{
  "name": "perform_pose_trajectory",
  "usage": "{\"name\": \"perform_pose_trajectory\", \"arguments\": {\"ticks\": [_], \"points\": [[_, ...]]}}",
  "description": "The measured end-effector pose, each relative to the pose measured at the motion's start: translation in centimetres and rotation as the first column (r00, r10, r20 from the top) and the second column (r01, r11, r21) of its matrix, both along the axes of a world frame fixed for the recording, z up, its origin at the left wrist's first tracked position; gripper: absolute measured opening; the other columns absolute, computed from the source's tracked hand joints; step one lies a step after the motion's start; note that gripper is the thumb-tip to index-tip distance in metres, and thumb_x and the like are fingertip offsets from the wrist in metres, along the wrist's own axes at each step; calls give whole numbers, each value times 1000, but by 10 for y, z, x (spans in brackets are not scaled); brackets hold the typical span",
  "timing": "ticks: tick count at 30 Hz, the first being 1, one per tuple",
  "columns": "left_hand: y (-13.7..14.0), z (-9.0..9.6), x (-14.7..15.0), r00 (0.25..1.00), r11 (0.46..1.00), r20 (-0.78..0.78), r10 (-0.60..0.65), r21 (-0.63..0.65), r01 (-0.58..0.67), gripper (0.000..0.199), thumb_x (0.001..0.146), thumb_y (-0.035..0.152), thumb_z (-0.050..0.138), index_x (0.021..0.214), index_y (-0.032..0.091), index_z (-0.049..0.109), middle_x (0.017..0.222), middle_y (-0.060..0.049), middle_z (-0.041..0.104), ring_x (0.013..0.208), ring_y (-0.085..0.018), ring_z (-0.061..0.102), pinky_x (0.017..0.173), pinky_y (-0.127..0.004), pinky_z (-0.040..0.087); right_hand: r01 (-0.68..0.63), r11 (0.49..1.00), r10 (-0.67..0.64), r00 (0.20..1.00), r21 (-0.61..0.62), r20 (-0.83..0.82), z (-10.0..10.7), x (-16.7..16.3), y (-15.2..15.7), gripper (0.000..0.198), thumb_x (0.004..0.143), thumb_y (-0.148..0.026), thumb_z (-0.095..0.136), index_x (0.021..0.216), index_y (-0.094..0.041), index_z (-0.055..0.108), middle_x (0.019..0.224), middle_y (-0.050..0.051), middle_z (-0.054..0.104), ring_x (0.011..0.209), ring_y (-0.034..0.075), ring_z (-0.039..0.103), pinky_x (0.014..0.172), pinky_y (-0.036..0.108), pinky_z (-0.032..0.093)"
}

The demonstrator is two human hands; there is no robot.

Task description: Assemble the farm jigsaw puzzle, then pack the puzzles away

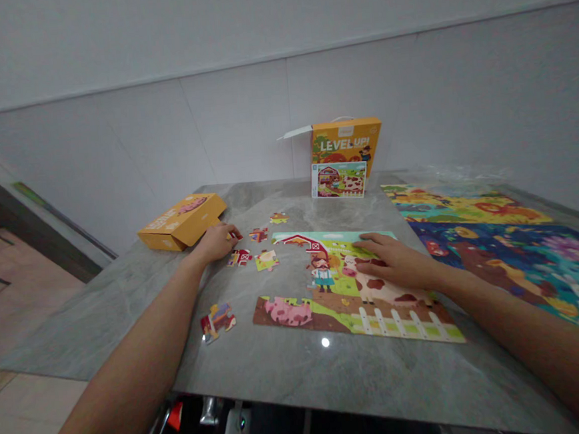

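Note:
A partly assembled farm jigsaw puzzle (348, 319) lies on the grey table, showing a cow, a farmer, a pig and a white fence. There is a gap on its left side, between the barn roof and the pig. My right hand (398, 260) rests on the cow part, fingers stretched out. Left of the puzzle, my left hand (214, 241) has its fingers closed at a small red puzzle piece (234, 235), partly hidden by them. Loose puzzle pieces lie nearby: a barn piece (240, 257), a yellow-green piece (267, 260), and a larger one (218, 321) nearer me.
An orange box lid (184, 220) lies beyond my left hand. At the back stands an orange puzzle box (346, 135) with a farm picture card (339, 180) against it. Two finished puzzles, one yellow (469, 206) and one blue (524, 269), lie at the right.

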State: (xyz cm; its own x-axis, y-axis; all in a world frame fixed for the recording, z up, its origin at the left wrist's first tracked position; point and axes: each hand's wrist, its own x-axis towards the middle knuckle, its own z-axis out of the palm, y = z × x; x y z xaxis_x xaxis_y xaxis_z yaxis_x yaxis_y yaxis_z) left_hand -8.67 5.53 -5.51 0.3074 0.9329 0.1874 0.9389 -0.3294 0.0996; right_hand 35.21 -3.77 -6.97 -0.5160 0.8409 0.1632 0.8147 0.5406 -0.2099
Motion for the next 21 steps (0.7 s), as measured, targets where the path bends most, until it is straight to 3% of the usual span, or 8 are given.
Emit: {"name": "perform_pose_trajectory", "arguments": {"ticks": [3, 6, 9, 12, 16, 21], "points": [[-1, -2, 4, 1000, 999, 15, -10, 31, 9, 27, 79, 32, 53, 93, 17, 70, 91, -10, 67, 89, -26, 62, 84, -38, 48, 3, 1000, -3, 1000, -7, -4, 0, 0, 0, 57, 89, -56, 43, 129, -17, 53, 133, 17, 48, 121, 31, 47, 101, 45, 40], [-5, -2, 13, 997, 995, 43, -62, 80, 58, 37, 85, 37, 47, 108, 16, 67, 111, -12, 64, 105, -27, 58, 95, -41, 44, 0, 1000, 0, 1000, -9, -8, 0, 0, 0, 57, 89, -56, 43, 130, -16, 53, 134, 17, 47, 121, 30, 47, 101, 44, 40], [-9, -1, 24, 975, 976, 66, -213, 70, 208, 41, 89, 33, 40, 122, 21, 60, 131, -6, 56, 120, -21, 50, 105, -35, 37, -2, 1000, 2, 1000, -6, -2, 0, 0, 0, 58, 89, -55, 44, 130, -16, 53, 134, 17, 47, 121, 30, 47, 101, 44, 40], [-11, 1, 30, 930, 935, 118, -348, -19, 353, 41, 86, 23, 39, 120, 23, 62, 127, -2, 61, 117, -17, 53, 104, -33, 39, 1, 1000, -1, 1000, -5, 5, 0, 0, 0, 57, 89, -55, 43, 129, -17, 53, 133, 17, 48, 121, 31, 47, 101, 45, 40], [-12, 6, 30, 962, 965, 117, -246, -63, 254, 40, 82, 20, 42, 112, 23, 67, 117, -1, 67, 109, -18, 59, 98, -30, 44, -3, 1000, 3, 1000, -6, -12, -2, 1, 1, 58, 88, -57, 44, 130, -18, 53, 134, 17, 48, 122, 31, 46, 101, 46, 40], [-5, 9, 49, 991, 994, 88, -105, -26, 107, 40, 86, 37, 44, 113, 18, 66, 115, -7, 67, 105, -22, 61, 94, -30, 44, 6, 1000, -6, 1000, -2, -19, -3, 1, 2, 58, 88, -57, 45, 129, -17, 53, 133, 17, 48, 123, 31, 45, 102, 46, 38]]}}
